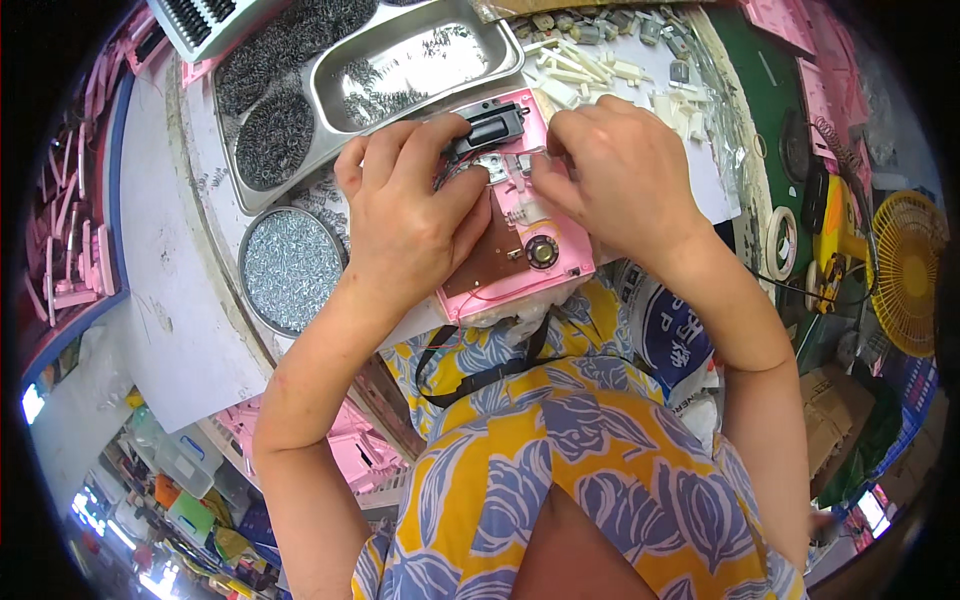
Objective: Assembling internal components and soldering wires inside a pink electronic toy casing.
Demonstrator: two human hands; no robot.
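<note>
A pink plastic housing (572, 238) lies in front of me near the table edge, its inside facing up. It carries a brown board (497, 250), a small round speaker (542, 252), thin wires and a black rectangular part (494, 127) at its far end. My left hand (405, 215) is closed over the housing's left side, its fingers at the black part and its thumb by the small metal piece in the middle. My right hand (625, 180) is closed at the right side, fingertips pinched near the same spot. What sits between those fingertips is hidden.
A round tin of small screws (290, 270) stands to the left. Behind it, a metal tray (330, 75) holds many dark springs. White plastic pieces (570, 72) and small motors (680, 45) lie at the far right. A yellow fan (908, 270) and tape roll (781, 240) are rightmost.
</note>
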